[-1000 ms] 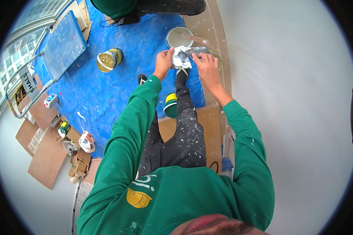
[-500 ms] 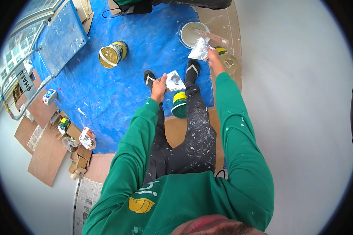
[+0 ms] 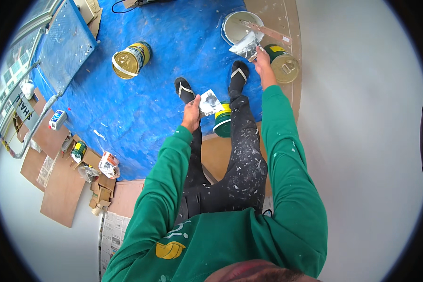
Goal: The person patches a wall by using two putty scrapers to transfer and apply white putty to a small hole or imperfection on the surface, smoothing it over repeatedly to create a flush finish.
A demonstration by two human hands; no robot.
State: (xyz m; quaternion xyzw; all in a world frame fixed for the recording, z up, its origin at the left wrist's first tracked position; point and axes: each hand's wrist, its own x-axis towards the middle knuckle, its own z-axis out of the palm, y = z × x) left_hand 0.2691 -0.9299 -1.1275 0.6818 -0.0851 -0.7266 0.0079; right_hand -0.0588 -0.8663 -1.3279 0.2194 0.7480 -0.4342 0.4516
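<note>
My left hand (image 3: 191,113) is closed round a square-bladed putty knife (image 3: 211,103), its pale blade marked by a dark grey patch. Farther off to the right, my right hand (image 3: 263,62) grips a wide scraper (image 3: 245,46) with white filler smeared over its blade. That blade is at the near edge of a white bucket (image 3: 223,30) of off-white paste; whether they touch I cannot tell. A flat wooden stick (image 3: 270,33) lies across the bucket's right rim. The handles of both tools are mostly hidden by my fingers.
Blue sheeting (image 3: 141,103) covers the floor. A gold-lidded tub (image 3: 285,69) stands beside my right hand, another tub (image 3: 127,64) lies tipped at left, and a green tub (image 3: 223,127) is between my legs. Boards, cartons and bottles lie at left; a pale wall (image 3: 357,141) rises at right.
The whole view has shifted slightly. The right-hand scraper has tilted, so its filler-smeared face now shows beside the bucket. My left hand keeps its hold on the putty knife.
</note>
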